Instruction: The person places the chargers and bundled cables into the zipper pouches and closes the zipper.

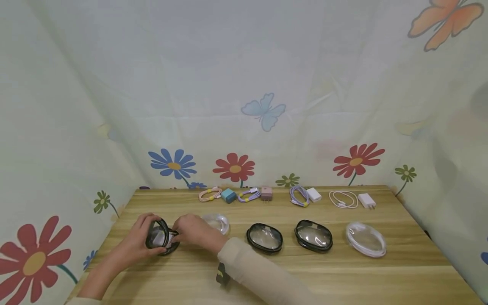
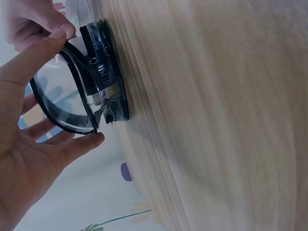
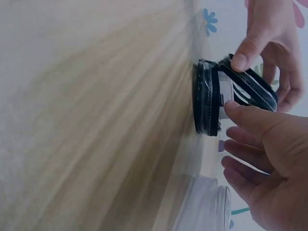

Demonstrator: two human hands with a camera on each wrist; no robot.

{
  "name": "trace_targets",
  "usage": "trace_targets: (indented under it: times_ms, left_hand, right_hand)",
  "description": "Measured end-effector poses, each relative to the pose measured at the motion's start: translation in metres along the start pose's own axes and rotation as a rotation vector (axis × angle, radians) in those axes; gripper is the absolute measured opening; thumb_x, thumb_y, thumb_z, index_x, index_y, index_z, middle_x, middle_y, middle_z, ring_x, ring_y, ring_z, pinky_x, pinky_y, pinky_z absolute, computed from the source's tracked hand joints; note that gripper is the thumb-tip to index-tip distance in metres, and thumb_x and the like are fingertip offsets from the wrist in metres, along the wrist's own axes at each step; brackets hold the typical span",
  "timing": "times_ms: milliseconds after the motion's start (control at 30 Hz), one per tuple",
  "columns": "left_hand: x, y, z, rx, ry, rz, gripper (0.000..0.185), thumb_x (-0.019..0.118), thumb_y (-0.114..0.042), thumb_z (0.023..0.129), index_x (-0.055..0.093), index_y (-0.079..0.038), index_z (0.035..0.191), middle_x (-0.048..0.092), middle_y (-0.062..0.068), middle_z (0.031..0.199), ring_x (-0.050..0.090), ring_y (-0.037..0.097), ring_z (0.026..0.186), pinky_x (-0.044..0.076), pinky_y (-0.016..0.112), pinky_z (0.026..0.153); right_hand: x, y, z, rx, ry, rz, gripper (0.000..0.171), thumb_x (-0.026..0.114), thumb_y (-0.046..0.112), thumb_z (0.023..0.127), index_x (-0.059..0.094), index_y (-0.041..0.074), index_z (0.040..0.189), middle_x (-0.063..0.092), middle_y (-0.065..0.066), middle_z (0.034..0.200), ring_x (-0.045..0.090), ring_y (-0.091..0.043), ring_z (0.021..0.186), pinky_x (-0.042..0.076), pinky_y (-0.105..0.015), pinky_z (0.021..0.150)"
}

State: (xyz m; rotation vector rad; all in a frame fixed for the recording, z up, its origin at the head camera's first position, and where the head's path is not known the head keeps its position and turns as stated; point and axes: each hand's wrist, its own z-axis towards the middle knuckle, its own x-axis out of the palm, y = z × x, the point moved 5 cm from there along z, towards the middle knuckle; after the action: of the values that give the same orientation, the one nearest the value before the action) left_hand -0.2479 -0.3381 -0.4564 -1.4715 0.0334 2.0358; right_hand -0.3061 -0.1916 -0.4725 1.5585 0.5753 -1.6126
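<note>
Floral curtain [image 1: 244, 106] wraps three sides of a wooden table [image 1: 343, 275]; flowers and butterflies printed on it.

Near left of the table: black oval case [image 1: 162, 236] with a clear lid, base sitting on the wood, lid hinged up. Left hand [image 1: 139, 241] holds the raised lid [image 2: 60, 103], thumb on its top edge, fingers curled under the lower rim. Right hand [image 1: 196, 232] comes in from the right, thumb [image 3: 245, 115] and fingers at the opening, touching something white inside the case; can't tell what it is. Right wrist view shows the base [image 3: 207, 98] with its zipper edge against the table.

Just behind the right hand: clear bagged white cable [image 1: 217, 221], partly hidden. Same row, going right: closed black case [image 1: 264, 238], second closed black case [image 1: 313, 235], then another clear bag of white cable [image 1: 366, 239] at far right, well apart from the hands.

Far edge row, left to right: pink cable [image 1: 210, 194], teal charger [image 1: 228, 195], purple cable [image 1: 249, 195], pink charger [image 1: 266, 193], purple cable coil [image 1: 299, 196], white charger [image 1: 314, 194], white cable [image 1: 343, 199], white plug [image 1: 367, 200].

Beige sleeve [image 1: 259, 271] covers the right forearm, a dark strap below it.
</note>
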Motion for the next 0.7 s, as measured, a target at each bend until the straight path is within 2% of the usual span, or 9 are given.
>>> trace_targets:
  times_ms: [133,333,467,567,700]
  left_hand:
    - [0.0,0.0,0.001,-0.014,0.015,-0.007,0.085,0.098,-0.021,0.063,0.048,-0.001,0.129,0.043,0.025,0.132,0.05,0.044,0.118,0.05,0.061,0.088]
    - [0.004,0.0,0.005,-0.047,0.087,-0.002,0.082,0.097,-0.026,0.068,0.051,-0.004,0.133,0.045,0.024,0.134,0.053,0.046,0.116,0.052,0.059,0.085]
    - [0.007,-0.001,0.008,-0.025,0.138,0.026,0.08,0.094,-0.03,0.071,0.056,-0.003,0.136,0.049,0.028,0.137,0.052,0.05,0.12,0.05,0.063,0.088]
    - [0.01,0.001,0.008,-0.008,0.192,0.043,0.078,0.09,-0.037,0.075,0.058,-0.003,0.139,0.05,0.028,0.14,0.049,0.052,0.124,0.048,0.065,0.091]
    - [0.016,0.008,0.009,-0.035,0.261,0.036,0.075,0.085,-0.044,0.08,0.06,-0.006,0.14,0.05,0.025,0.143,0.046,0.051,0.128,0.045,0.065,0.095]
  right_hand:
    - [0.0,0.0,0.002,0.011,-0.015,-0.028,0.021,0.078,0.044,0.089,0.081,0.023,0.093,0.071,0.017,0.084,0.06,0.004,0.073,0.048,-0.011,0.068]
    - [0.004,0.0,0.006,0.016,-0.049,-0.057,0.019,0.079,0.045,0.087,0.079,0.026,0.082,0.068,0.02,0.076,0.056,0.005,0.066,0.046,-0.01,0.062]
    - [-0.003,-0.009,0.004,0.043,-0.05,-0.052,0.013,0.079,0.038,0.089,0.081,0.026,0.094,0.073,0.017,0.094,0.064,0.001,0.085,0.05,-0.012,0.076]
    - [-0.013,-0.019,0.001,0.072,-0.038,-0.019,0.019,0.077,0.033,0.092,0.079,0.025,0.109,0.072,0.012,0.113,0.065,-0.004,0.105,0.049,-0.016,0.091]
    - [-0.025,-0.027,-0.003,0.086,-0.016,0.018,0.026,0.073,0.03,0.096,0.075,0.022,0.121,0.07,0.008,0.124,0.063,-0.008,0.116,0.047,-0.019,0.099]
